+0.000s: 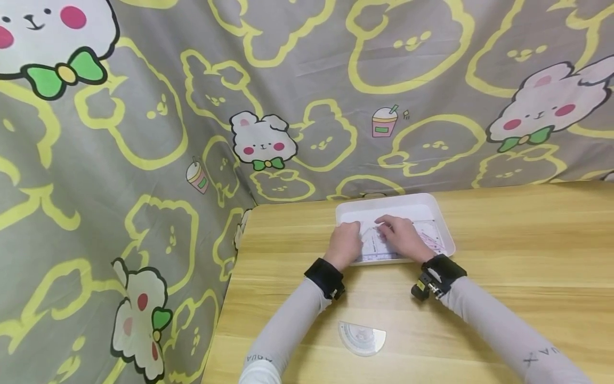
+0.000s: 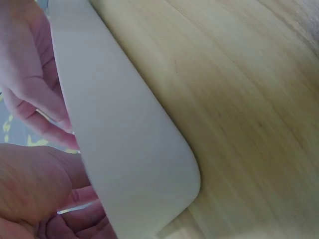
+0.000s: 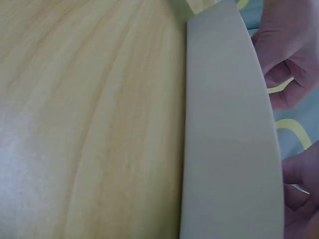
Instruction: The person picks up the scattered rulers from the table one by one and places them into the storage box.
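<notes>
Both our hands are over the white tray (image 1: 434, 210), which sits on the wooden table (image 1: 527, 256) near its far edge, just in front of the cartoon-print cloth (image 1: 144, 133). Our left hand (image 1: 344, 244) lies at the tray's near left part with its fingers curled down onto the clear set squares (image 1: 379, 246) lying flat inside; in the left wrist view the fingertips (image 2: 60, 124) bend toward the inside of the tray past its pale rim (image 2: 124, 149), but we cannot tell whether they actually pinch a ruler. Our right hand (image 1: 403, 237) rests just beside the left, fingers stretched forward and laid on the clear plastic pieces, and the right wrist view shows its fingers (image 3: 291, 89) loosely bent beyond the tray wall (image 3: 224, 139). More clear rulers with red markings (image 1: 429, 234) lie to the right of that hand, still inside the tray. Each wrist carries a black strap (image 1: 326, 277), and grey sleeves (image 1: 292, 325) cover both forearms. Nearer to us, well apart from the tray, a clear half-round protractor (image 1: 362, 338) lies flat on the table between our arms.
</notes>
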Demonstrator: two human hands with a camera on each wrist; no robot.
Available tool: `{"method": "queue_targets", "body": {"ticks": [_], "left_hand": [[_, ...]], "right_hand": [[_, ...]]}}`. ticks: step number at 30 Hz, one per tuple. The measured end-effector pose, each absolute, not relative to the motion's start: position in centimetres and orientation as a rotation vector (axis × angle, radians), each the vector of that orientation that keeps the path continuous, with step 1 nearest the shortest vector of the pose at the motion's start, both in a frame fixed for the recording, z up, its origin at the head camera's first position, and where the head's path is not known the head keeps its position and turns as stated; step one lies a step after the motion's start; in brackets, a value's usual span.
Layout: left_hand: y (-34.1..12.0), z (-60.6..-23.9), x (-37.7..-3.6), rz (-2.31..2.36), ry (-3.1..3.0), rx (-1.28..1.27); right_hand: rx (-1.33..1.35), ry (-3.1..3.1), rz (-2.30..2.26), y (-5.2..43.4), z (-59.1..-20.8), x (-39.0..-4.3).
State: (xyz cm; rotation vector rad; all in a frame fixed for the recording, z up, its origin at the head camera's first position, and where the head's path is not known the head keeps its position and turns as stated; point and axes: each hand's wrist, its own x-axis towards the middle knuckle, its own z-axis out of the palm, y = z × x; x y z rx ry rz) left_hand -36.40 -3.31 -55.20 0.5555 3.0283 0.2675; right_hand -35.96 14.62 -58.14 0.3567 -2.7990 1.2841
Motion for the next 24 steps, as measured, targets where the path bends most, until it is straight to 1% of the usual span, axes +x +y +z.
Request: {"method": "queue_targets", "body": {"ticks": [3,8,10,12,18,24], "left_hand": [[-3.6,-54.9,-36.3,0.309,3.029,0.573],[-5.3,-53.0,-36.1,0.557,3.048,0.472],[-6.4,-52.1,-35.7,0.650,3.067,0.438],[-7.6,-51.5,-35.2,0.711,3.074,0.458],[-10.4,-51.8,-32.3,0.927,2.983,0.632],[-12.1,-52.4,-28.2,0.975,2.847,0.683]], "right_hand": [[0.376,-2.818,1.276,14.9,-58.2,-35.7],[0.390,-2.794,1.285,16.7,-57.2,-34.9],[0.395,-2.772,1.268,17.9,-56.6,-34.2],[0.396,-2.762,1.249,19.0,-56.0,-33.1],[0.456,-2.730,1.257,21.0,-55.2,-29.0],[0.600,-2.647,1.212,19.2,-55.1,-25.3]]}}
